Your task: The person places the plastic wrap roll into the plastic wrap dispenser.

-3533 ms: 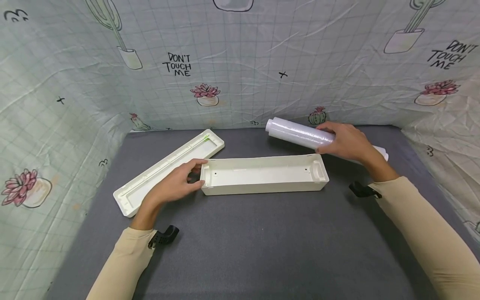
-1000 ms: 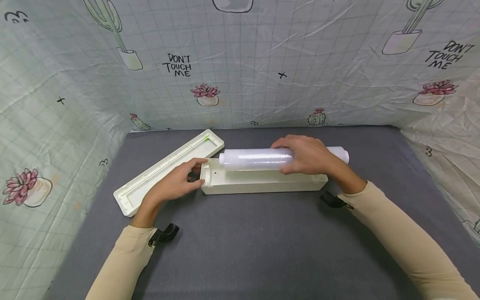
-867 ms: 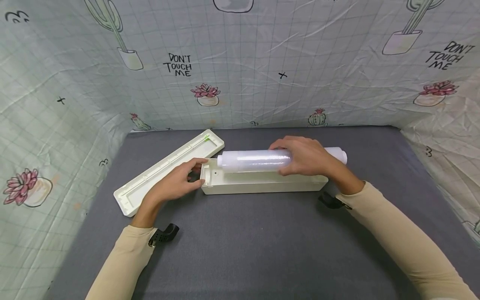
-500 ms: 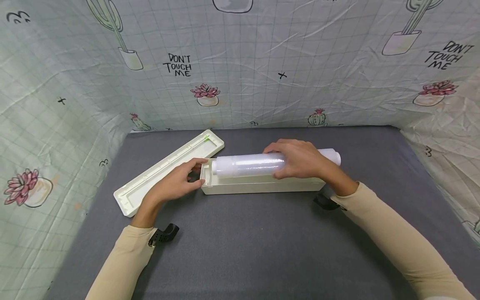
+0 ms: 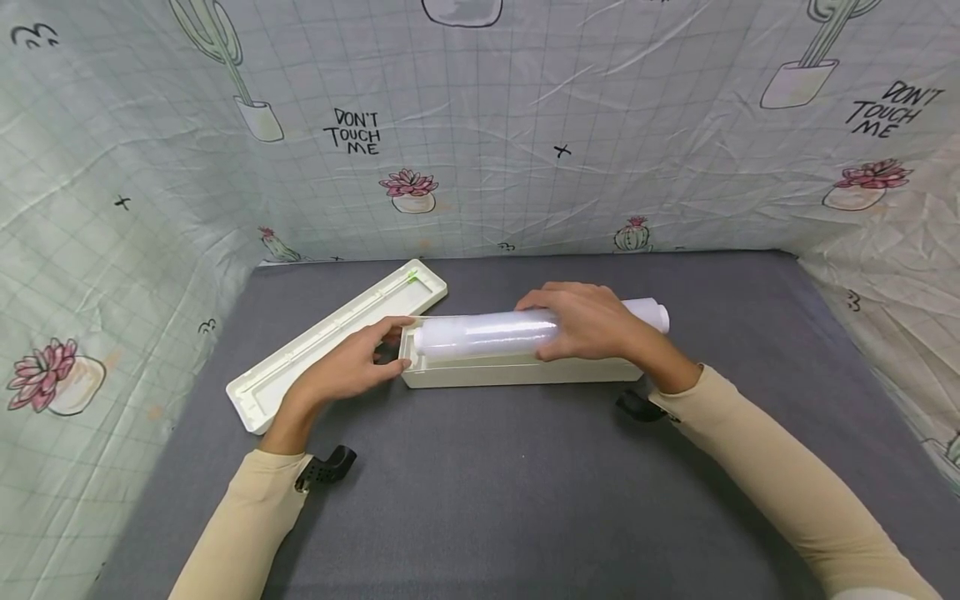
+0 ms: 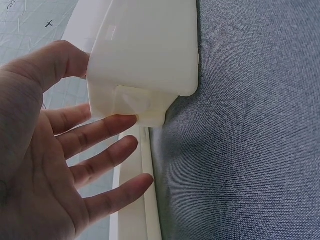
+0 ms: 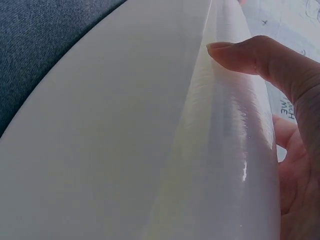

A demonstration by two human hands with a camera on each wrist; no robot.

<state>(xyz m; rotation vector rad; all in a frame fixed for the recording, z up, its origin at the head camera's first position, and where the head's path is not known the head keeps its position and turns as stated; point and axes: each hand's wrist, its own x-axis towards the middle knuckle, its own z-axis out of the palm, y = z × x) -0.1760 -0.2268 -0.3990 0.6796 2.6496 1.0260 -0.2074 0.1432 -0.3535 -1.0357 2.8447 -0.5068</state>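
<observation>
A long white plastic box (image 5: 517, 372) sits without its lid at the middle of the table. My left hand (image 5: 348, 362) grips its left end, thumb at the near corner and forefinger at the far one; in the left wrist view the other fingers (image 6: 107, 157) spread beside the end wall. My right hand (image 5: 588, 321) holds a roll of cling film (image 5: 487, 335) around its middle, over the box. The roll's left end dips inside the box's left end, while its right end sits higher, past the box's right end. The right wrist view shows my thumb (image 7: 240, 56) pressed along the shiny film.
The long white lid (image 5: 337, 342) lies inner side up at an angle behind my left hand, with a small green piece near its far end. Grey cloth (image 5: 480, 483) covers the table. A printed curtain (image 5: 480, 125) hangs at the back and sides.
My right hand has carried the roll from behind the box leftward and toward me, then lowered it so its left end enters the box. My left hand has kept its hold.
</observation>
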